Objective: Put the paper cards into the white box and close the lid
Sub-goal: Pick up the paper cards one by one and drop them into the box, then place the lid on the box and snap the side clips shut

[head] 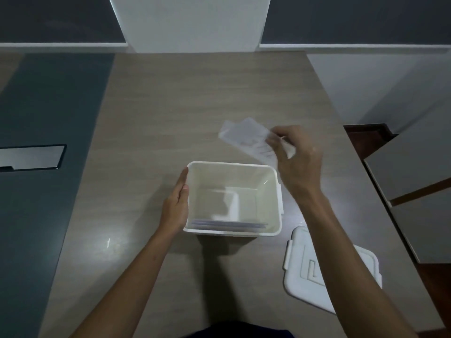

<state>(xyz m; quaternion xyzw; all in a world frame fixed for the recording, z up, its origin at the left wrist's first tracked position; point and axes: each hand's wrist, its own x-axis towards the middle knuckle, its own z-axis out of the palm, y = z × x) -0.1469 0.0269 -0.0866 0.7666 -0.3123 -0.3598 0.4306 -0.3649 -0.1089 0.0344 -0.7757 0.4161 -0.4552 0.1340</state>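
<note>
Up above the far right corner of the white box [268,231], blurred paper cards [246,139] sit pinched in the right hand [299,162], fingers curled, forearm reaching in from lower right. Left hand [177,206] flat, fingers together, pressed against the box's left wall; more cards lie inside along the near wall. Lid [305,264] rests on the table [170,106] near right, partly under the right forearm.

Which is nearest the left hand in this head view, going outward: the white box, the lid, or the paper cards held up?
1. White box: the left hand touches its left wall.
2. Paper cards: in the right hand, beyond the box's far right corner.
3. Lid: on the table, near right.
</note>
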